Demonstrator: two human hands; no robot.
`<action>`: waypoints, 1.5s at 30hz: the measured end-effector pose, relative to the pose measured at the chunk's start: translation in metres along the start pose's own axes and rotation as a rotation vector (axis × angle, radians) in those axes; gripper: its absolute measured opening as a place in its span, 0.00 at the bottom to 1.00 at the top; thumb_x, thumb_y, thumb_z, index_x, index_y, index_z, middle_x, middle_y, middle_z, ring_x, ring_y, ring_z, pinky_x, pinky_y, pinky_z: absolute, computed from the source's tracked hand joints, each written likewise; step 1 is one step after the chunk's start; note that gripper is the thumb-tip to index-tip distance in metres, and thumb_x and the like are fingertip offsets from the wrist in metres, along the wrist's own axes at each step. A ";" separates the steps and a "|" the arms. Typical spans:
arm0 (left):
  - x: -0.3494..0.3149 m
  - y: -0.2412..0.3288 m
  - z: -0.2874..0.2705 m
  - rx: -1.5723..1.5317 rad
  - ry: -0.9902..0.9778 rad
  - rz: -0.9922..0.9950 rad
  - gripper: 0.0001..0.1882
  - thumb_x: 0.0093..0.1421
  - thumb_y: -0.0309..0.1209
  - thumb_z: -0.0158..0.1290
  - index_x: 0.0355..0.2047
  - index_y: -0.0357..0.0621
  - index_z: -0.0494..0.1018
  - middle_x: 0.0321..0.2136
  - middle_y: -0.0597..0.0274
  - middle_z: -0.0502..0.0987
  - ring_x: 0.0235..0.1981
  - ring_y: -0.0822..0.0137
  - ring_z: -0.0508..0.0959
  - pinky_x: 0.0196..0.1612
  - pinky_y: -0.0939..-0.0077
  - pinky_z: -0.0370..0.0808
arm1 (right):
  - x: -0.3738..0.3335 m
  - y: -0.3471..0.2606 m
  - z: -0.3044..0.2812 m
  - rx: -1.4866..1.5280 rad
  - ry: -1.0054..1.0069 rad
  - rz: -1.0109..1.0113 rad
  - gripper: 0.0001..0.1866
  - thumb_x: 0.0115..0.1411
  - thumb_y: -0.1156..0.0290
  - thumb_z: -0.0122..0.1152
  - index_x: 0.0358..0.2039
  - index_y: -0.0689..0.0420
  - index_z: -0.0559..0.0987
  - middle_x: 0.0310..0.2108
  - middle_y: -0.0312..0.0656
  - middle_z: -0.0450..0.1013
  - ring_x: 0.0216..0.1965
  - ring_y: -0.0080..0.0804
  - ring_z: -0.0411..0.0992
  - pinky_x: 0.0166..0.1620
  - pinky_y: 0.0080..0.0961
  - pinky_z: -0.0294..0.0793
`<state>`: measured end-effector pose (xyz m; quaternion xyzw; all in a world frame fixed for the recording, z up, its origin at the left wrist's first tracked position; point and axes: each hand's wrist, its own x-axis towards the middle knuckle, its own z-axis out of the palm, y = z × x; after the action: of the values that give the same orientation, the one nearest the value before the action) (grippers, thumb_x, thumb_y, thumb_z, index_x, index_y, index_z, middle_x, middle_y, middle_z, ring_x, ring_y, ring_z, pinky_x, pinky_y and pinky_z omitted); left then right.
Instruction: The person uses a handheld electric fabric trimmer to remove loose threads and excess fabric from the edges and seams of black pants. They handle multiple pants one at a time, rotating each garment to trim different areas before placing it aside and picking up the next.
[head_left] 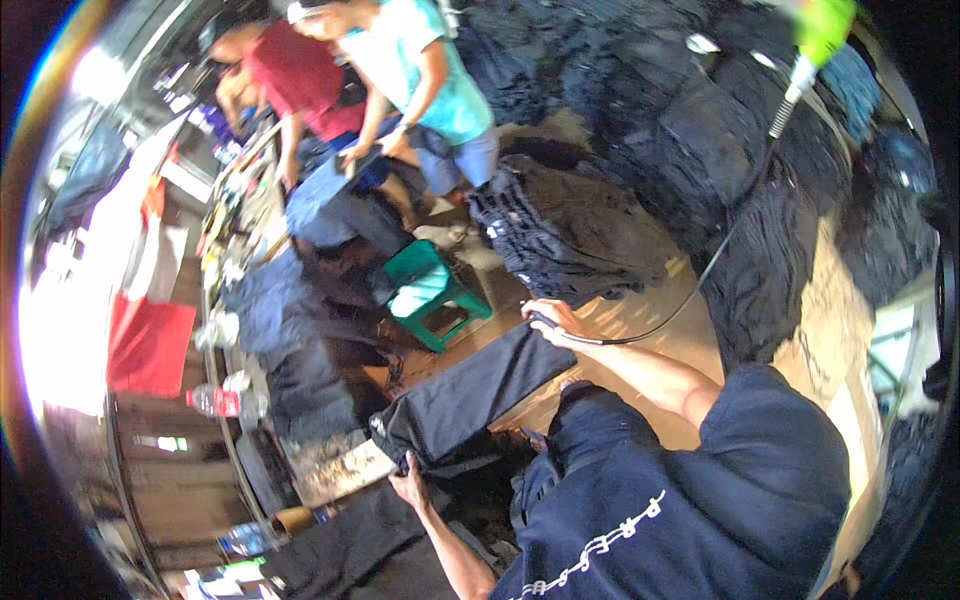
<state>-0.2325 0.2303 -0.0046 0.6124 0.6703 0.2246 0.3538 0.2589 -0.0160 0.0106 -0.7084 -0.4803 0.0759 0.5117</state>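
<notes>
A long, narrow pair of black jeans (480, 385) lies stretched slantwise in front of me. At its near left end my left hand (410, 485) grips the cloth, thumb up along the edge. My right hand (556, 320) is closed around a dark, slim handpiece (541, 320) at the far right end of the jeans. From that handpiece a thin black flexible shaft (712, 262) curves up to a bright green motor (826, 28) hanging at the upper right. The handpiece's working tip is too small to make out.
A green plastic stool (425, 290) stands beyond the jeans. Two people, in a red shirt (300, 80) and a turquoise shirt (420, 75), handle denim at the upper left. Dark garments (600, 220) are heaped at the right. A red-labelled bottle (225, 402) stands at left.
</notes>
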 end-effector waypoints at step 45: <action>-0.122 0.115 0.073 0.216 0.349 -0.036 0.30 0.54 0.34 0.75 0.56 0.42 0.77 0.52 0.44 0.73 0.56 0.44 0.72 0.61 0.51 0.72 | 0.036 -0.064 0.109 0.223 -0.575 -0.179 0.13 0.65 0.72 0.75 0.47 0.62 0.84 0.48 0.52 0.85 0.58 0.50 0.82 0.71 0.50 0.70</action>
<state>-0.1018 0.1177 0.0564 0.5866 0.7524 0.2477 0.1686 0.1732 0.0832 0.0248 -0.5523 -0.6543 0.2800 0.4341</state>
